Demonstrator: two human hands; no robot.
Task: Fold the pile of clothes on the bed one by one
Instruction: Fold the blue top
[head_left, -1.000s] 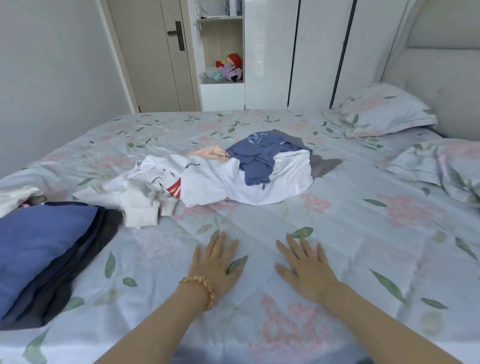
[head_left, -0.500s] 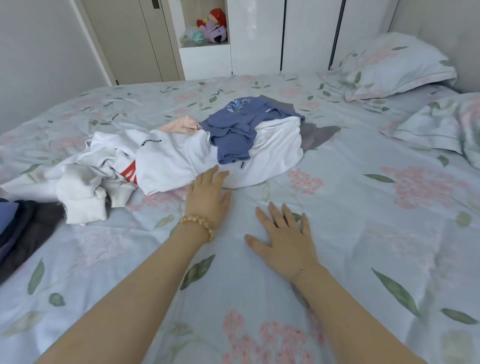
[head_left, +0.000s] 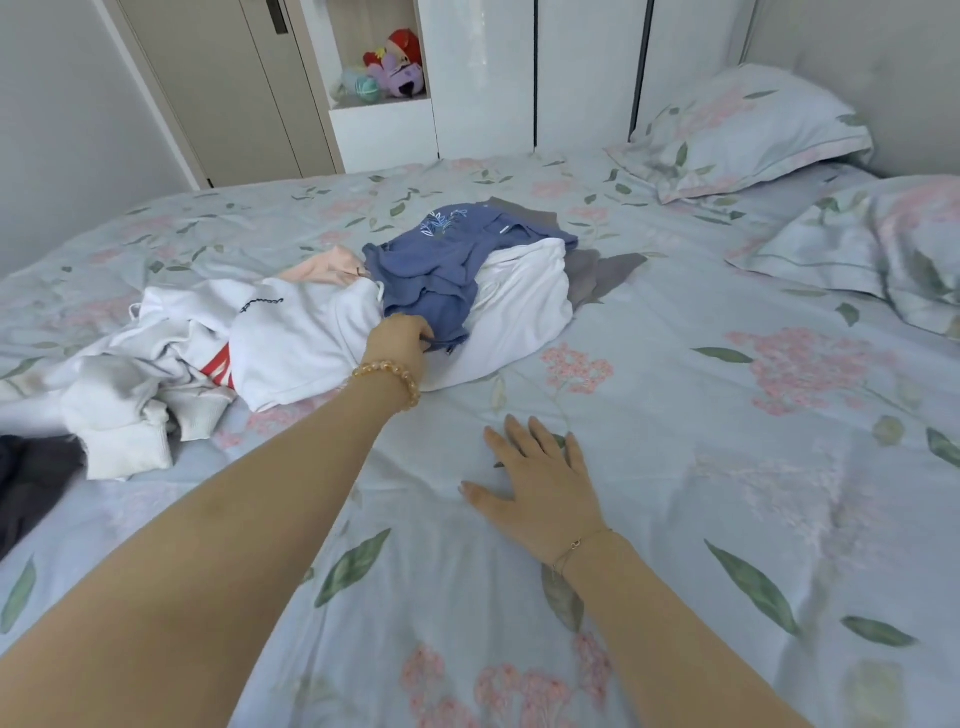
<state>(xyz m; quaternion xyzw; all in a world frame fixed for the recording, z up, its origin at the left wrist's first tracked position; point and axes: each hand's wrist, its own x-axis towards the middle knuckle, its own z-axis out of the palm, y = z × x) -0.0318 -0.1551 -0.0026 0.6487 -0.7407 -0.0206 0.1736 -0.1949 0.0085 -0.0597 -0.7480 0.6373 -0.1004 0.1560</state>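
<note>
Fingers (head_left: 415, 332) hidden behind blue garment (head_left: 441, 270)

- Soft, even daylight; shadows faint.
- Mild glare on the glossy wardrobe doors (head_left: 540, 73).
- Wide-angle bending at the edges.
- Slightly soft focus throughout.

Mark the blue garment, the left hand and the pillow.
blue garment (head_left: 441, 270), head view, its crumpled middle.
left hand (head_left: 399, 340), head view, back of the hand.
pillow (head_left: 737, 130), head view, its top face.
</note>
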